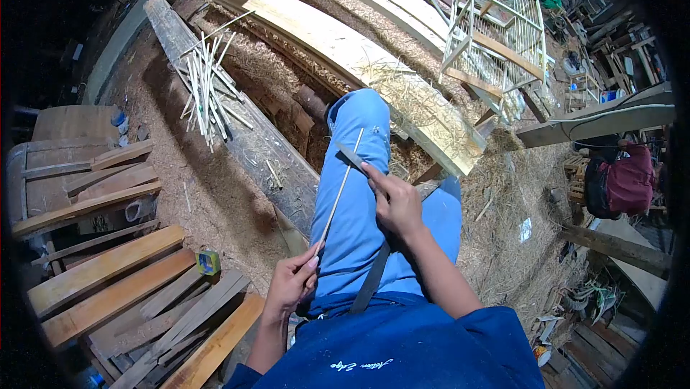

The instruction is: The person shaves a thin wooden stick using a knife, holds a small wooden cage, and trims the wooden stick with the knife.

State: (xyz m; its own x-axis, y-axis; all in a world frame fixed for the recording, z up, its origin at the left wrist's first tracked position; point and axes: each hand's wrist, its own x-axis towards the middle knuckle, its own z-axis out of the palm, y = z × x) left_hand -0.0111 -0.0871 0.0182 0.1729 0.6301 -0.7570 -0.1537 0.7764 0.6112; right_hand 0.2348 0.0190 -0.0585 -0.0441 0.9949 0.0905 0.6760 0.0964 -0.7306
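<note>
My left hand (293,279) pinches the lower end of a thin pale wooden stick (335,206). The stick slants up across the thigh of my blue trousers (359,112). In my right hand (397,204) is a knife (350,154), its grey blade lying across the stick near the upper end. My fingers cover the middle of the knife. A long dark strip (372,281) runs from below that hand toward my waist; it looks like the knife's handle. Left of my knee, a bundle of similar pale sticks (207,87) rests on a weathered plank (255,141).
A broad pale board (316,22) covered partly in shavings lies beyond my knee. At upper right stands a slatted wooden cage (496,37). Boards (108,274) are piled at lower left with a yellow tape measure (208,262). A maroon bag (629,180) is at the right.
</note>
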